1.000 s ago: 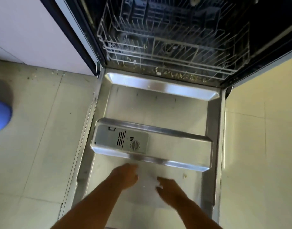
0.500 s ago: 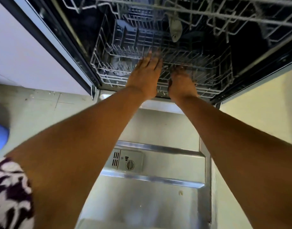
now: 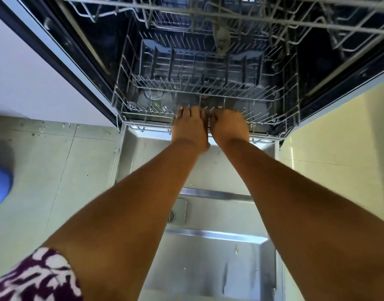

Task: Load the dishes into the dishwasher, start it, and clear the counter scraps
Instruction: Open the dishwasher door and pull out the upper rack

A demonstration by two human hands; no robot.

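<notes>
Both arms are stretched out over the open door (image 3: 219,263) of the dishwasher (image 3: 78,68), and both hands meet at the centre of the frame, right on the front edge of the lower rack (image 3: 147,115). My left hand (image 3: 190,129) sits on the rail with its fingers (image 3: 186,111) bent over the wire, tips poking in among the tines. My right hand (image 3: 229,128) is just beside it, the two touching, with its fingers curled down over the same rail so I see only knuckles. That is a grip on the rack with both hands.

The rack sits inside the tub, its front edge just over the hinge end of the door. No dishes show in it, only a grey cutlery basket (image 3: 199,61) at the back. The upper rack (image 3: 251,16) runs across the top of the frame. Lower centre, between my forearms, the detergent dispenser (image 3: 180,210) peeks out on the steel door. Pale floor (image 3: 56,170) tiles lie on either side, a blurred blue object (image 3: 0,185) sits at the left edge, and my patterned sleeve (image 3: 34,276) fills the lower left corner.
</notes>
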